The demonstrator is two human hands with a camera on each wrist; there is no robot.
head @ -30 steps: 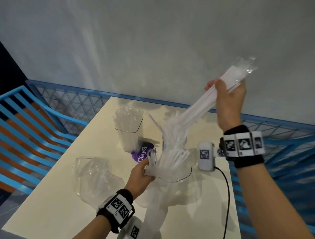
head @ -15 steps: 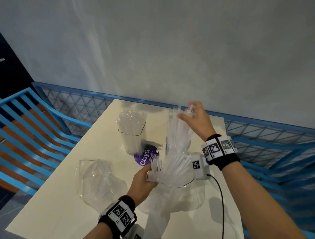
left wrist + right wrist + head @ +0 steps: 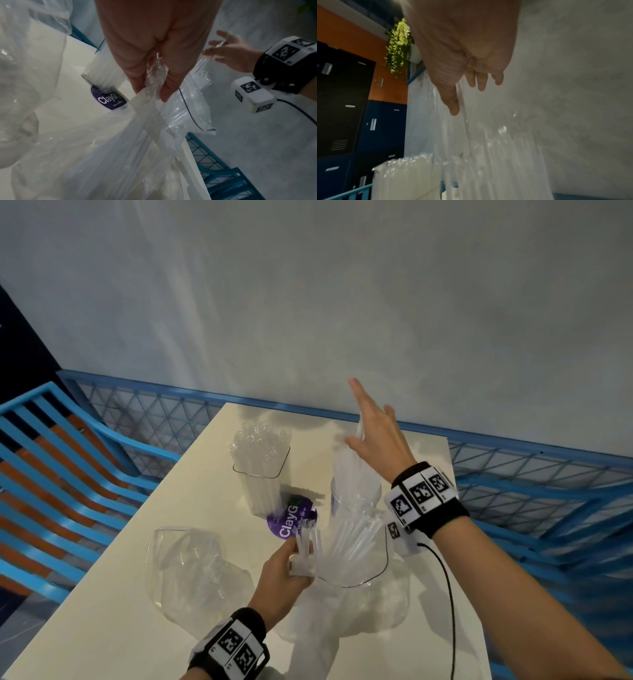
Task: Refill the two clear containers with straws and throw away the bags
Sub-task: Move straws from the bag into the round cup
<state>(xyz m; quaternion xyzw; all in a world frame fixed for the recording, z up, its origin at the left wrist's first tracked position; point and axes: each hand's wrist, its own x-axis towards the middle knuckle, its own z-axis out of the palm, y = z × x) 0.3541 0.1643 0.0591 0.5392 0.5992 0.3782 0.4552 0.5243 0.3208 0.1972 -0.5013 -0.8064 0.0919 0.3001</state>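
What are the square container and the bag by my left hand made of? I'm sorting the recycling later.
The square container looks like rigid clear plastic, probably acrylic: straight walls, dark crisp rim, straws showing through. The bag that the left hand pinches looks like thin glossy plastic film: it creases, glints and has a dark zip line. Exact resin cannot be told.

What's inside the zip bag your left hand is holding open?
The zip bag pinched by the left hand holds loose clear straws leaning upright at its mouth. How many remain lower down cannot be seen; crumpled plastic hides the bottom.
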